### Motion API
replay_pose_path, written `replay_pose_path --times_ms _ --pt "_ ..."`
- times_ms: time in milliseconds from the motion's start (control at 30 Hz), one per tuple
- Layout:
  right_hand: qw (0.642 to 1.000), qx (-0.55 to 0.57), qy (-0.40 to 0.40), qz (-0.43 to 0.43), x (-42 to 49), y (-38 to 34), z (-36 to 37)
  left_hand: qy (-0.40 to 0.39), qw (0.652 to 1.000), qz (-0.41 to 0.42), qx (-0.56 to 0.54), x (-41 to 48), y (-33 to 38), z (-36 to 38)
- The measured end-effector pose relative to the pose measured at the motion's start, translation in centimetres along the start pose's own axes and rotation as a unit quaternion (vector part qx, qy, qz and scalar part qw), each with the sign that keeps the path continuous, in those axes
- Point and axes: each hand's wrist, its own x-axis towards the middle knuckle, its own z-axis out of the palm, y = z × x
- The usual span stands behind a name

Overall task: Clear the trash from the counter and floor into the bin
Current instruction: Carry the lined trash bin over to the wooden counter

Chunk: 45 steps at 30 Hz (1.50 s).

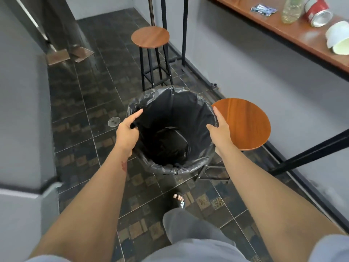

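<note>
The bin [171, 103], lined with a black bag and empty inside, stands on the tiled floor in front of me. My left hand [127, 132] grips its left rim, index finger pointing along the edge. My right hand [220, 129] holds the right rim, thumb over the inside and fingers along the outside. On the wooden counter [294, 33] at the upper right lie a blue wrapper [263, 10], a plastic bottle [290, 10], a red can [318, 12] on its side and white bowls [339, 37]. A round lid [113, 121] lies on the floor left of the bin.
One round wooden stool [243, 123] touches the bin's right side; another stool [150, 37] stands behind it. Cardboard pieces [58, 56] lie on the floor at the far left by a grey wall. My sandalled foot [179, 200] is just below the bin.
</note>
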Motion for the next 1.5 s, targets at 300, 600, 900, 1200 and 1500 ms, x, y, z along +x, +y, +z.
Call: replay_pose_path --times_ms 300,600,900,1200,1500 --pt "0.997 0.033 0.062 0.025 12.2 -7.3 3.6 -0.068 0.997 0.007 -0.044 16.9 7.5 2.2" --pt "0.975 0.098 0.191 0.065 22.8 -9.4 3.3 -0.18 0.983 0.035 0.01 32.0 12.7 11.2" --pt "0.918 0.149 0.356 0.095 27.5 -11.6 2.4 -0.328 0.934 0.124 0.066 41.8 19.0 20.3" --pt "0.876 0.172 0.432 0.123 29.7 -10.5 -1.7 -0.411 0.903 0.098 0.079 43.4 20.7 28.8" --pt "0.864 0.174 0.449 0.149 31.4 -9.3 -5.8 -0.43 0.889 0.099 0.122 42.7 22.1 34.4"
